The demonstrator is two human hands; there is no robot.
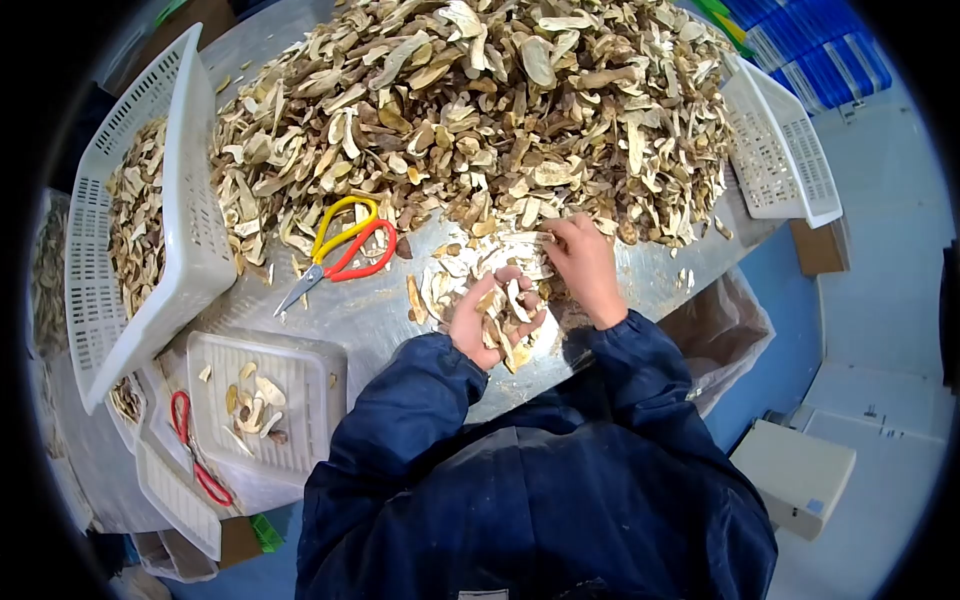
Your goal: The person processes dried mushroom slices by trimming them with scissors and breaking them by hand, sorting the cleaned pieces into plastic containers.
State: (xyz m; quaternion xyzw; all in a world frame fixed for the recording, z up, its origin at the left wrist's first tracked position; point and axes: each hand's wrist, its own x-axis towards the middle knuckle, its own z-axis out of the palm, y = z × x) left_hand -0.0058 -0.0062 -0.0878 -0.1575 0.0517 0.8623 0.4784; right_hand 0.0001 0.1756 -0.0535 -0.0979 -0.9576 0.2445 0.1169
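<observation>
Palm up, my left hand [492, 318] cups several dried mushroom slices [497, 305], with its fingers curled around them. To its right and a little farther off, my right hand [588, 268] is bent down at the near edge of the mushroom pile [480, 110], its fingertips pinched on a pale dried mushroom slice [527, 238]. Loose slices and crumbs lie on the metal table [385, 320] between and around both hands. Left of the hands rest scissors with one yellow and one red handle [345, 245], blades slightly apart.
A white basket [195, 210] of slices stands tilted at the left. Below it sit a clear plastic tray [315, 380] with a few slices and red-handled scissors [180, 420]. Another white basket [790, 150] is at the right, above a lined bin [725, 325] beside the table.
</observation>
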